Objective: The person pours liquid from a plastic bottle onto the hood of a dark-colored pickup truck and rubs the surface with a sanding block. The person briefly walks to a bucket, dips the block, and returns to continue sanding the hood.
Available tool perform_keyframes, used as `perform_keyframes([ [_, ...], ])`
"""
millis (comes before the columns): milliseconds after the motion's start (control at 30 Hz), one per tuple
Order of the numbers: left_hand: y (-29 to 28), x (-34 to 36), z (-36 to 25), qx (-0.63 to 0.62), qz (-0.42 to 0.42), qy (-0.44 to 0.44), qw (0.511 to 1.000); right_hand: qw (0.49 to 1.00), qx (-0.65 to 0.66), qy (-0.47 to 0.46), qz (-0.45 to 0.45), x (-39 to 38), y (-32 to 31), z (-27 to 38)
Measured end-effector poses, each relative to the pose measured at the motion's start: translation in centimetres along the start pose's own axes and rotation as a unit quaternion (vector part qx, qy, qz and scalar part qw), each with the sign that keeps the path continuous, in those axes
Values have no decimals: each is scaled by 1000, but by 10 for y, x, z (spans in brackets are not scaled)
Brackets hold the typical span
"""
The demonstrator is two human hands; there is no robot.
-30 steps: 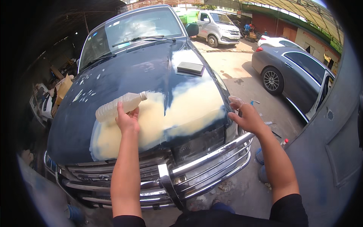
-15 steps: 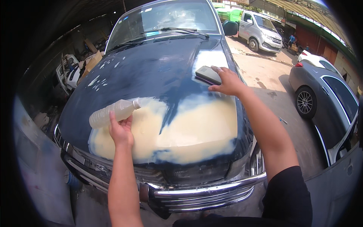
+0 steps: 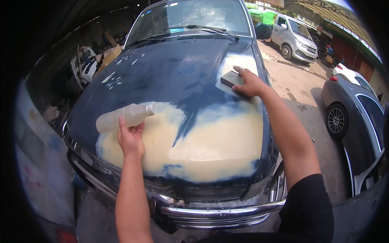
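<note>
A dark blue car hood [image 3: 162,73] spreads before me, with broad cream filler patches [image 3: 219,141] over its front part and a whitish patch [image 3: 247,60] at the far right. My left hand [image 3: 131,139] is wrapped round a clear ribbed plastic bottle [image 3: 131,115]. The bottle lies tilted in the grip, above the left cream patch, its open-looking neck pointing right. On the whitish patch my right hand [image 3: 249,83] grips a grey sanding block [image 3: 231,79] from its right side. The block's underside is hidden against the hood.
A chrome bumper bar [image 3: 219,212] runs along the hood's near edge. To the right stand a dark grey car [image 3: 352,121] and, farther back, a silver van [image 3: 296,38]. Car parts and cardboard [image 3: 109,56] are piled at the left. The windshield [image 3: 194,16] rises beyond the hood.
My right hand and the block have turned and shifted slightly on the whitish patch. The view has moved a little, so the vehicles sit farther right. The bottle stays in my left hand.
</note>
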State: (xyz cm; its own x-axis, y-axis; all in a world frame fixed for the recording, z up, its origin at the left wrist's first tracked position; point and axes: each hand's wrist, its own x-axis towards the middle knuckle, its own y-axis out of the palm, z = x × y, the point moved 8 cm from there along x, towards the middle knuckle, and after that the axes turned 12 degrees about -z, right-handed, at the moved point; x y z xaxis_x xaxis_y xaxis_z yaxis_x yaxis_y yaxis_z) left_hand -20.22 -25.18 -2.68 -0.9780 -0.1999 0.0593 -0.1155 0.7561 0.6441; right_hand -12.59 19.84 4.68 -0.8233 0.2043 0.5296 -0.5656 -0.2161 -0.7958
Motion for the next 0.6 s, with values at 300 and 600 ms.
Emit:
perform_keyframes([
  [300, -2, -2, 0, 1, -4, 1, 1000, 998, 25, -36, -49, -15, -17, 34],
  [600, 0, 6, 2, -5, 25, -14, 1000, 995, -50, -76, -49, -146, -36, 175],
])
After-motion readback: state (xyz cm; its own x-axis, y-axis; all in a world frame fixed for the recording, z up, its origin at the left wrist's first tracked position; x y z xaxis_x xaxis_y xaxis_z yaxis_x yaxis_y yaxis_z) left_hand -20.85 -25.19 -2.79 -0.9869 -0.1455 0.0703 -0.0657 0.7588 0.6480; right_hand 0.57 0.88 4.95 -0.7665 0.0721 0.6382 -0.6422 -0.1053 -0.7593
